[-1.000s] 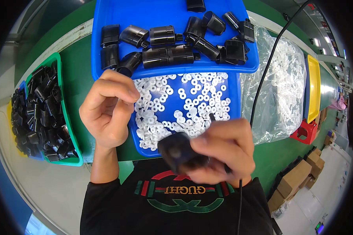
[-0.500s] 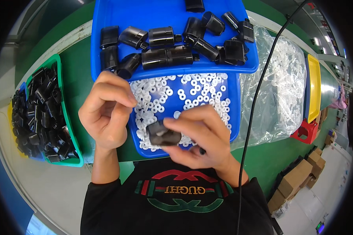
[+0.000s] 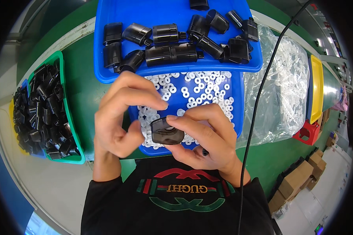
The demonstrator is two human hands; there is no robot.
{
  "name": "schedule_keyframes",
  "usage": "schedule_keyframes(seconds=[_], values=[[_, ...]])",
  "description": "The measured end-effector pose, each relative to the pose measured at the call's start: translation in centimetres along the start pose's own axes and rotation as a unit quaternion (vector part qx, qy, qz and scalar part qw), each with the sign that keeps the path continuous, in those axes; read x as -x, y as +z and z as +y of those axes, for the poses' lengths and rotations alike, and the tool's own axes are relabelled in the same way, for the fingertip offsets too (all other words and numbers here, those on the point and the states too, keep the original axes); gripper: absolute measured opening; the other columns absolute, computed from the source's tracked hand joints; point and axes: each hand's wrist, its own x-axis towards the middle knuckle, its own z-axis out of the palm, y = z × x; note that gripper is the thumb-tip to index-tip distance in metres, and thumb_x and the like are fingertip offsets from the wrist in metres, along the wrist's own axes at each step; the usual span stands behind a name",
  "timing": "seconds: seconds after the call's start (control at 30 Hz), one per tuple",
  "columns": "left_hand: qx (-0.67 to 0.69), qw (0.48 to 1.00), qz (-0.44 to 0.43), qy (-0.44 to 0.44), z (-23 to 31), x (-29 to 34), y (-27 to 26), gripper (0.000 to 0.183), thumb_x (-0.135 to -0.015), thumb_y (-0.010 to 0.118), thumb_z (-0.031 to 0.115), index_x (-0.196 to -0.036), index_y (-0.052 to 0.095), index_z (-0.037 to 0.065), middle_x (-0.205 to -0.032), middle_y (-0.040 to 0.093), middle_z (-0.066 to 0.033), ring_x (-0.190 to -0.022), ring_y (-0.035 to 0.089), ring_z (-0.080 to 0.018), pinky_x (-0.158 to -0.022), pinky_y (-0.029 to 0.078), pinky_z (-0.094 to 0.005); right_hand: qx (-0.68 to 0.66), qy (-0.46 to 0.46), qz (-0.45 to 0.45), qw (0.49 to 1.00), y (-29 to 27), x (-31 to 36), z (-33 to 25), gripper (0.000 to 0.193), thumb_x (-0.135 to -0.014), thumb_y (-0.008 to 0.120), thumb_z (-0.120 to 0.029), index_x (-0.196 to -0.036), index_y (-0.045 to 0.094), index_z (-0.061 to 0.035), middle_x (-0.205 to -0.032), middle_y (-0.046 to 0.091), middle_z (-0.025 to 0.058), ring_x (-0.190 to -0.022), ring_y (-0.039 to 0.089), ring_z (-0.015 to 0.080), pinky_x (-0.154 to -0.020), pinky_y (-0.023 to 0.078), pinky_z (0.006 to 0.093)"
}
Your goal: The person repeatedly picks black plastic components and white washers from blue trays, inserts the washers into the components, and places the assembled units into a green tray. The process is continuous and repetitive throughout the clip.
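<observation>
My right hand (image 3: 213,137) grips a dark, see-through plastic housing (image 3: 166,134) between thumb and fingers, with its hollow side showing. A small black stub by the right palm looks like part of the housing, though the fingers hide the link. To its left, my left hand (image 3: 119,113) is curled with thumb and forefinger apart, and nothing shows between them. Below both hands, a blue tray (image 3: 240,103) holds many small white ring washers (image 3: 208,84). Beyond it, a second blue tray (image 3: 145,11) carries several black plastic housings (image 3: 159,55), lying on their sides in loose rows.
At the left, a green-rimmed bin (image 3: 72,137) is heaped with black parts (image 3: 47,113). A clear plastic bag (image 3: 278,90) of white washers lies on the right. A black cable (image 3: 259,98) hangs across there, with a yellow tray (image 3: 317,88) and red stool (image 3: 306,133) beyond.
My left hand has moved right toward the housing, and its thumb and forefinger have spread apart. The housing in my right hand has turned slightly, showing more of its hollow inside.
</observation>
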Motion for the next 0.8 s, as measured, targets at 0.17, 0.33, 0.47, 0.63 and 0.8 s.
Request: schedule_keyframes(seconds=[0.17,0.33,0.47,0.63,0.8], values=[[-0.058,0.992,-0.110,-0.022,1.1,-0.7,0.8,0.054,-0.060,0.071,0.026,-0.104,0.065,-0.005,-0.088,0.068,-0.0142,-0.087,0.057,-0.0264,-0.079,0.044,-0.0370,-0.004,-0.011,-0.004,1.000,-0.2,0.1,-0.1,0.052,-0.058,0.082,-0.006,-0.108,0.069,-0.0026,-0.092,0.059,0.0067,-0.056,0.054,0.0107,-0.046,0.046,0.0258],[-0.085,0.990,-0.110,0.037,-0.6,0.3,2.3,0.047,-0.057,0.081,0.014,-0.100,0.069,0.000,-0.088,0.065,-0.0093,-0.082,0.056,-0.0300,-0.075,0.048,-0.0375,-0.002,-0.020,-0.009,1.000,0.2,0.1,-0.1,0.052,-0.059,0.080,-0.007,-0.109,0.069,-0.0027,-0.094,0.061,0.0067,-0.056,0.054,0.0097,-0.045,0.045,0.0237],[-0.071,0.993,-0.097,0.011,-0.2,-0.1,2.0,0.036,-0.054,0.080,0.008,-0.088,0.070,0.003,-0.081,0.063,-0.0078,-0.077,0.056,-0.0265,-0.069,0.048,-0.0354,-0.061,-0.004,-0.010,0.998,-2.0,-0.8,-0.7,0.031,-0.069,0.073,-0.008,-0.099,0.073,-0.0027,-0.088,0.063,0.0069,-0.053,0.052,0.0109,-0.045,0.043,0.0230],[-0.074,0.993,-0.089,-0.024,0.3,0.0,2.3,0.022,-0.055,0.081,0.006,-0.071,0.066,0.004,-0.071,0.061,-0.0061,-0.074,0.058,-0.0250,-0.065,0.047,-0.0336,-0.362,-0.052,0.025,0.930,-3.7,-2.7,-1.4,0.010,-0.083,0.057,-0.005,-0.074,0.063,-0.0060,-0.070,0.062,0.0078,-0.051,0.049,0.0139,-0.043,0.036,0.0264],[-0.066,0.995,-0.075,-0.029,-0.2,0.3,2.8,0.022,-0.055,0.081,0.006,-0.070,0.066,0.003,-0.068,0.060,-0.0077,-0.071,0.059,-0.0259,-0.063,0.047,-0.0338,-0.504,-0.054,0.003,0.862,-3.9,-4.1,-2.0,0.024,-0.089,0.055,-0.006,-0.068,0.048,-0.0139,-0.064,0.058,0.0027,-0.051,0.051,0.0141,-0.042,0.031,0.0265]])
